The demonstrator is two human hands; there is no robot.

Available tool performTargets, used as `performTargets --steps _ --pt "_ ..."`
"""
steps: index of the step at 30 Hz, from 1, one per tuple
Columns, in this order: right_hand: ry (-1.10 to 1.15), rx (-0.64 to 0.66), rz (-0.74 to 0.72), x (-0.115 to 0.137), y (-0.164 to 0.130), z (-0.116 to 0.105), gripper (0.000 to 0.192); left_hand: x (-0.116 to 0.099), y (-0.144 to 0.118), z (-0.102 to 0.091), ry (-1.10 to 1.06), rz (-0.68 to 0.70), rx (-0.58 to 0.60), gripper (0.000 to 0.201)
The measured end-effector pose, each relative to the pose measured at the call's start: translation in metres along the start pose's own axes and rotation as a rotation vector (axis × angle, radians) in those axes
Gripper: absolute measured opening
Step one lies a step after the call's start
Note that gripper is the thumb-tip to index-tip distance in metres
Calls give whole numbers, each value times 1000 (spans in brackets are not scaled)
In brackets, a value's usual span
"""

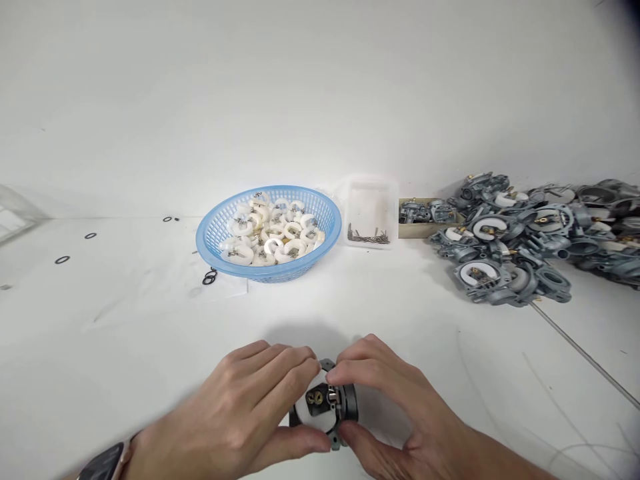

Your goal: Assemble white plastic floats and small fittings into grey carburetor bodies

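Note:
Between both hands, low in the middle of the head view, is a grey metal carburetor (352, 403), its open side facing up. A white C-shaped float (320, 423) lies in it, around two brass jets (315, 398). My left hand (250, 393) wraps the carburetor's left side, fingers over the far edge and thumb along the near edge. From the right, my right hand (400, 407) grips it, its index fingertip by the float's metal hinge (333, 396) and its thumb at the near right edge. The fingers partly cover the carburetor's far and left sides.
A blue basket (203, 243) of white floats stands behind my hands. Beside it are a clear tray (370, 200) of thin metal pins and a cardboard box (415, 233). Several carburetors (520, 233) are piled at right, near a thin rod (585, 350). Black rubber rings (209, 277) lie left.

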State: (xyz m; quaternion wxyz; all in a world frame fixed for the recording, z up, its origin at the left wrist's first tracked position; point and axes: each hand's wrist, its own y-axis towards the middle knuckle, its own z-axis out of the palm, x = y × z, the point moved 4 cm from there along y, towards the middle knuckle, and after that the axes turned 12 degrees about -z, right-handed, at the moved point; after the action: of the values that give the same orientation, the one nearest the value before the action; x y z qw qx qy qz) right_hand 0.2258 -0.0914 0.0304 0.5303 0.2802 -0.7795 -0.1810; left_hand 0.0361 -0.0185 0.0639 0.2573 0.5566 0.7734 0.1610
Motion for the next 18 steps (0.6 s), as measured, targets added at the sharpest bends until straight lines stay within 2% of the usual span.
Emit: performTargets --steps 7,12,16,18 --pt "-72 -1 -28 5 0 1 62 -1 -3 -1 -22 19 -6 42" --pt "-62 72 -55 10 -1 -1 67 -8 -2 -5 23 66 -37 40" --pt "24 99 47 5 -6 -2 60 -12 0 -5 36 117 -47 42" --pt "42 90 85 5 -9 -3 63 -12 -2 -4 34 128 -45 40"
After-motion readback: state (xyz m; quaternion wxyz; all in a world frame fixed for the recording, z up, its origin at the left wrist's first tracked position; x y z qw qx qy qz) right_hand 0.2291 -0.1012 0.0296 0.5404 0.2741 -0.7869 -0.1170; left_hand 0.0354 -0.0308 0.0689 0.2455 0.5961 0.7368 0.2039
